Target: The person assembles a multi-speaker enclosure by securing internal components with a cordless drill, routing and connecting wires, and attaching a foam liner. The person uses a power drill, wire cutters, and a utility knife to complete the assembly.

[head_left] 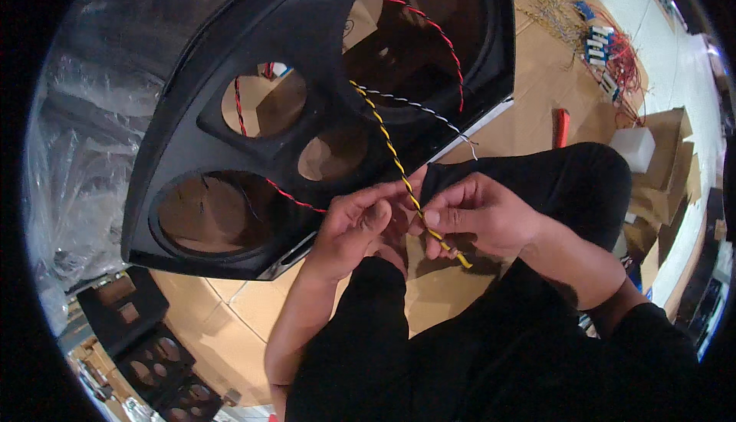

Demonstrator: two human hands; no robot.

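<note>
A yellow-and-black twisted wire (389, 144) runs out of a large black speaker cabinet (322, 54) toward me. My right hand (483, 211) pinches it between thumb and fingers near its lower end, and the yellow tip sticks out below. My left hand (349, 226) is beside the wire, thumb apart and fingers stretched so that their tips reach behind it. A red-and-black twisted wire (295, 198) comes out of the lower left opening and ends by my left hand. A white-and-black twisted wire (418, 105) hangs over the cabinet's edge, its ends split.
Another red-and-black wire (441, 32) crosses the large upper opening. Clear plastic wrap (92, 161) lies at left. Right of the cabinet are a red-handled tool (562, 127), circuit parts with red wires (613, 58), a white foam block (633, 151) and cardboard (537, 88). Smaller black panels (126, 311) stand lower left.
</note>
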